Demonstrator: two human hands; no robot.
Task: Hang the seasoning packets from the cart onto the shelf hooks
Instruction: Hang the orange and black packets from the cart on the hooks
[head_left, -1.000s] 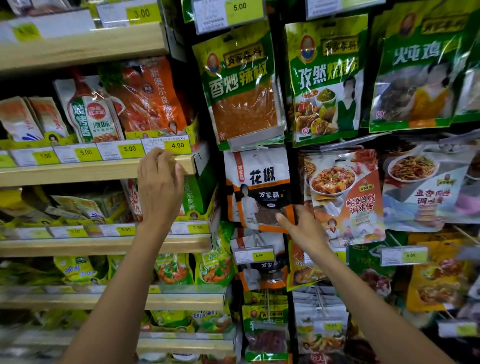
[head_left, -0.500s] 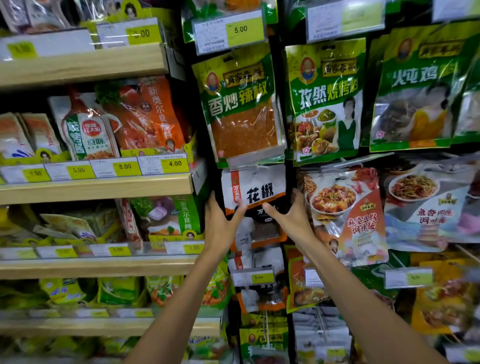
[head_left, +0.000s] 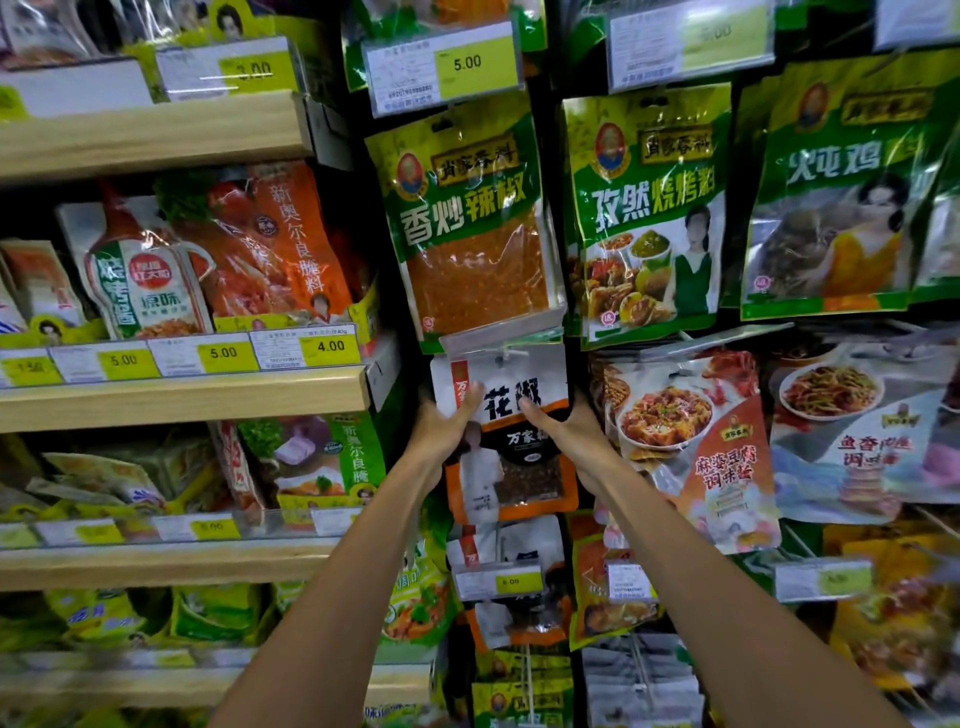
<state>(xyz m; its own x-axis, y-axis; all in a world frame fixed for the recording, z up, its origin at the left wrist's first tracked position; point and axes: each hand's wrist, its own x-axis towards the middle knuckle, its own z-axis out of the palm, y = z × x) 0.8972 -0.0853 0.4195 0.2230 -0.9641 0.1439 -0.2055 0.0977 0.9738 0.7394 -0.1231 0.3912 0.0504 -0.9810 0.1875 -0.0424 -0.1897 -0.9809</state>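
1. Head cam faced a shop aisle; wooden shelves (head_left: 182, 400) with yellow price tags (head_left: 329, 346) ran down the left side; a dark peg wall (head_left: 571, 67) crammed with hanging packets filled the middle and right.
2. Stuff around it: a green chili packet (head_left: 467, 223) hung directly above the spot being worked on, and the clear tag strip (head_left: 501, 327) at its bottom edge crossed over the top of the white-and-orange packet (head_left: 511, 457); a green barbecue packet (head_left: 644, 208) hung up and to the right; a tofu-sauce packet (head_left: 691, 441) sat just beside on the right, partly behind the right wrist; a second packet of the same kind (head_left: 509, 551) hung right below, with a small price label (head_left: 498, 582) in front of it.
3. That white-and-orange packet was upright and flat to the peg wall, held between both hands; left hand (head_left: 447, 423) gripped its left edge, thumb laid across the front, fingers tucked behind; right hand (head_left: 566, 431) gripped the right edge the same way, thumb on the front; whether it was actually hung up top I couldn't tell, since the strip covered that part.
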